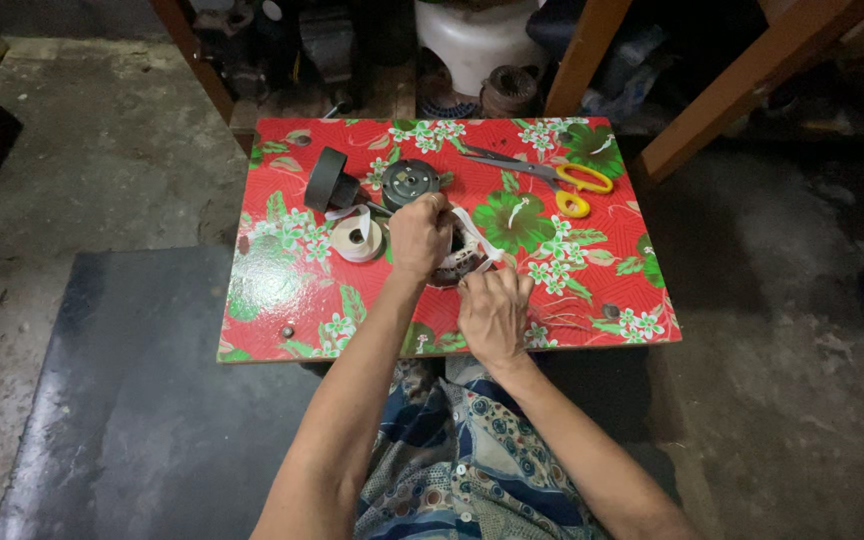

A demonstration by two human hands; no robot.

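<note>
White cloth tape strip (pixel 480 243) pinched in right hand (pixel 493 313) grip, fingers pressed together. Left hand (pixel 419 236) grip closed over dark round motor winding (pixel 455 262), centre of red floral tabletop (pixel 612 290). Pale tape roll (pixel 357 240) just left; yellow-handled scissors (pixel 562 180) well apart. Risk: tape slackens or twists if pinch slips; winding could shift under left hand.

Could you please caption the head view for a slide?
Both hands, left hand and right hand, wrap white tape around a motor coil on a red floral table.
</note>
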